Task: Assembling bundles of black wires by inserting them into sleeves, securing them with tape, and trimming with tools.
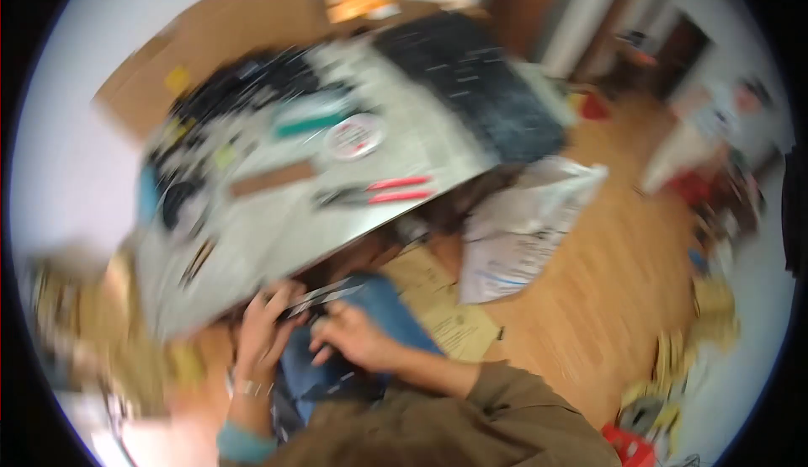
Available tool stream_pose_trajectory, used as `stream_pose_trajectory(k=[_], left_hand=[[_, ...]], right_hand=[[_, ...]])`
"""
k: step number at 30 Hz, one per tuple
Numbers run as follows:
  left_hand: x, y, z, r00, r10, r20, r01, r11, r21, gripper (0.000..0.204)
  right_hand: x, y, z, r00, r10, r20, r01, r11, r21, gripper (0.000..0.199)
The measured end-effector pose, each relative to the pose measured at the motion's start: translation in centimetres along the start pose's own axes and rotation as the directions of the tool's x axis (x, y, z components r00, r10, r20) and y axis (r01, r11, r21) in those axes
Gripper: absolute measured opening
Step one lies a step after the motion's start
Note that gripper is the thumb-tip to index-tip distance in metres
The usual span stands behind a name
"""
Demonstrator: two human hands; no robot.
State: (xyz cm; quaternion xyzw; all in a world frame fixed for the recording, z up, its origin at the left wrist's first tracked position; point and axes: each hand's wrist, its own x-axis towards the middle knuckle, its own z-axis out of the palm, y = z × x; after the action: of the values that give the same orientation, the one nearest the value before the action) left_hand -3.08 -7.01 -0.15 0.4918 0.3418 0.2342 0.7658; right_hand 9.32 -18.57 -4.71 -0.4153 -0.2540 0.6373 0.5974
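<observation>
Just off the near edge of the table [290, 240], above the blue-clad lap [404, 320], the head view gives me a slim, pale strip-like piece [330, 294] with something dark along its lower side — motion blur hides what it is. My worry would be a slip: the piece is narrow, and if the left pinch eased it could drop onto the lap, or past it to the brown sheet [446, 311] on the floor. A sideways push from the right fingers might also twist it out of line; if its edge is sharp, which I can't make out, a finger could be nicked.

Now the hands. The left hand [268, 328] appears to pinch the piece's left end between thumb and fingers. The right hand [358, 336] has its fingers curled and partly spread just below the piece — whether they touch or grip it, I cannot tell from here.
</observation>
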Motion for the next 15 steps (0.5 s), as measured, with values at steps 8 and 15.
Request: stream_pose_trajectory(k=[8,15], left_hand=[[0.3,-1.7,-0.2,0.998,0.016,-0.059,-0.036,0.937,-0.347,0.024],[-0.4,-1.7,-0.7,0.995,0.026,-0.091,-0.061,0.914,-0.402,0.021]], right_hand=[[0.1,-1.7,1.5,0.998,0.044,-0.046,-0.046,0.999,-0.03,0.015],[0.1,-1.1,2.0,0.999,0.048,0.008,-0.048,0.998,-0.028,0.022]])
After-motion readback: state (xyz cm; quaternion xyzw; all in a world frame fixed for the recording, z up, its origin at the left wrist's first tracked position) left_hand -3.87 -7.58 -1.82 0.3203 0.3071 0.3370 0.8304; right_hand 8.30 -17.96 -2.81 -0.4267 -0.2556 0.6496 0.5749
